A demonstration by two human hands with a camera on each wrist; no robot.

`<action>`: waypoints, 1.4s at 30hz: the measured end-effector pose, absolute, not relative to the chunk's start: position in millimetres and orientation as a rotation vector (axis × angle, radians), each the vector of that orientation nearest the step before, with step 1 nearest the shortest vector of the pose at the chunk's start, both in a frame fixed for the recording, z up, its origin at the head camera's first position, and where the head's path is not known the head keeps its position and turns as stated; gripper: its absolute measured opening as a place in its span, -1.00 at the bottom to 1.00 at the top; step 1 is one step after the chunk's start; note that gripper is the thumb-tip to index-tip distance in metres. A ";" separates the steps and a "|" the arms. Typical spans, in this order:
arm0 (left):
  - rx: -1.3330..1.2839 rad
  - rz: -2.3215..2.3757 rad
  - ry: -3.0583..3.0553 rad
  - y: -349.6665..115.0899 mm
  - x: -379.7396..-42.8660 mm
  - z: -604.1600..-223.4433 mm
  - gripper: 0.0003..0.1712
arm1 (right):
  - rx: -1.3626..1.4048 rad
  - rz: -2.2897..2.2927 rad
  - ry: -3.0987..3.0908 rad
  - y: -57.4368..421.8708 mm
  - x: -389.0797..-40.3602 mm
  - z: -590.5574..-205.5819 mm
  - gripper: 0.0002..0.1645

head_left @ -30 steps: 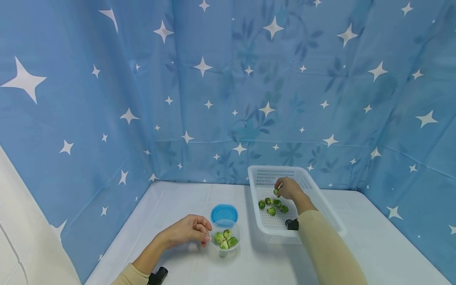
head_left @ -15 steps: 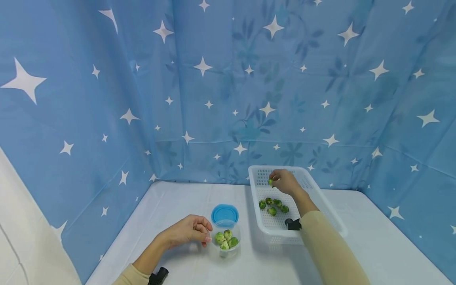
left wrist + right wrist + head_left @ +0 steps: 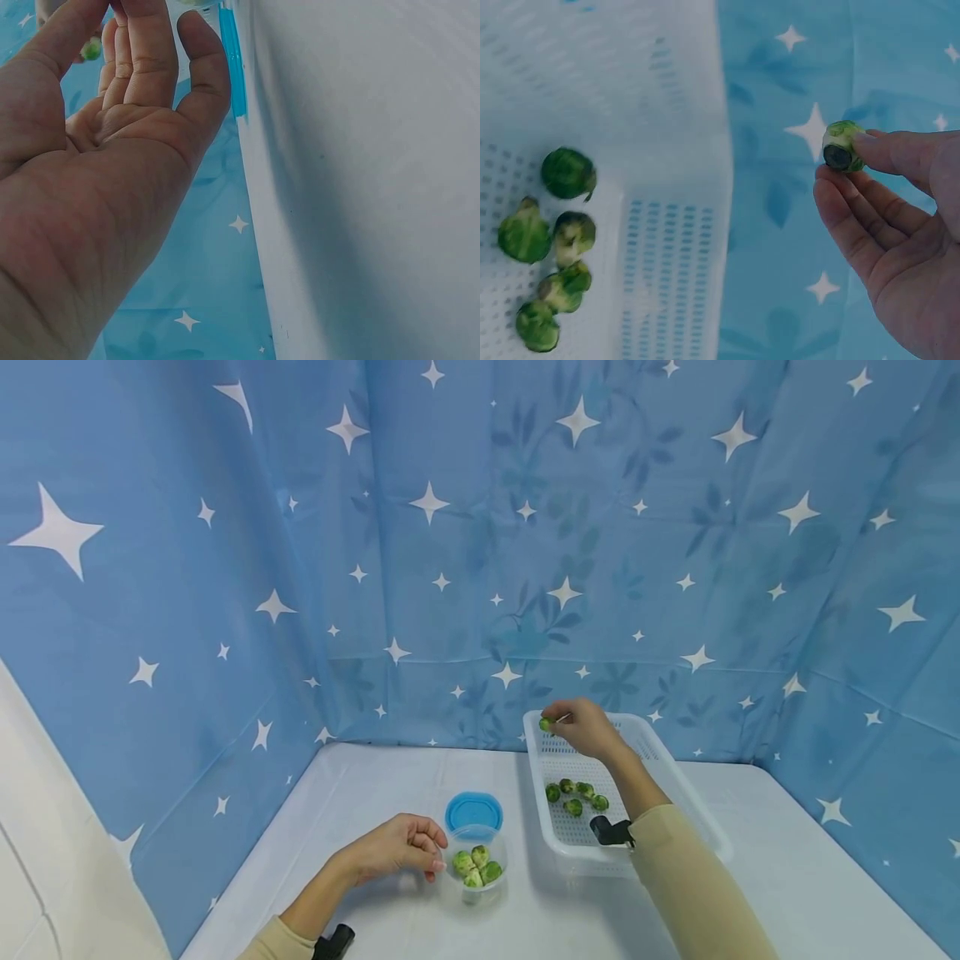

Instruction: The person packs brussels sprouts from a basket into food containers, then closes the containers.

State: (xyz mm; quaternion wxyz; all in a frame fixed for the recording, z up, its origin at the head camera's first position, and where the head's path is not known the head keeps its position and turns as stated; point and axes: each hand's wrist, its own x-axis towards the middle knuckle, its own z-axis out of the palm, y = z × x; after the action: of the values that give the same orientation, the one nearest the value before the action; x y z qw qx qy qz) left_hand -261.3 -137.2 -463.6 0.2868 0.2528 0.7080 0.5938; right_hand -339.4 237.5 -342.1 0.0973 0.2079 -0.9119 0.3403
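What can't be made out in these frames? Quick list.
Head: part of the near rim of the white basket, behind the right sleeve.
Left wrist: some fingertips of the left hand, cut off by the top edge.
Right wrist: one side of the sprout in the right hand, behind the thumb.

- Right hand [image 3: 585,727]: bare; right sleeve [image 3: 693,877] long, plain beige.
- Left hand [image 3: 397,845]: bare; left sleeve [image 3: 279,940] matching beige.
- Right wrist camera [image 3: 609,832]: black, stubby, beside the cuff.
- Left wrist camera [image 3: 334,942]: likewise black.
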 end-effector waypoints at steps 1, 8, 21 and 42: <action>0.677 1.584 1.892 -137.3 -261.4 -463.8 -0.55 | 0.632 1.016 -2.690 233.7 -337.8 -339.3 -0.70; 0.666 1.589 1.905 -136.8 -261.2 -464.7 -0.58 | 0.690 1.047 -2.667 212.6 -324.7 -326.8 -0.70; 0.666 1.594 1.913 -136.2 -262.4 -464.9 -0.59 | 0.865 1.064 -2.588 184.6 -299.1 -332.2 -0.70; 0.661 1.589 1.898 -136.7 -262.1 -464.3 -0.58 | 1.120 1.289 -2.515 154.0 -273.2 -365.9 -0.73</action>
State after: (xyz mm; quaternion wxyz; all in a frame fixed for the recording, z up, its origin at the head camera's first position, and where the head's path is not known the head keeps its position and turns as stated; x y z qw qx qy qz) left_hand -262.1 -136.7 -464.3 0.2857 0.2473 0.7098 0.5945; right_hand -273.2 154.0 -365.9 0.0510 0.3681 -0.8262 0.4235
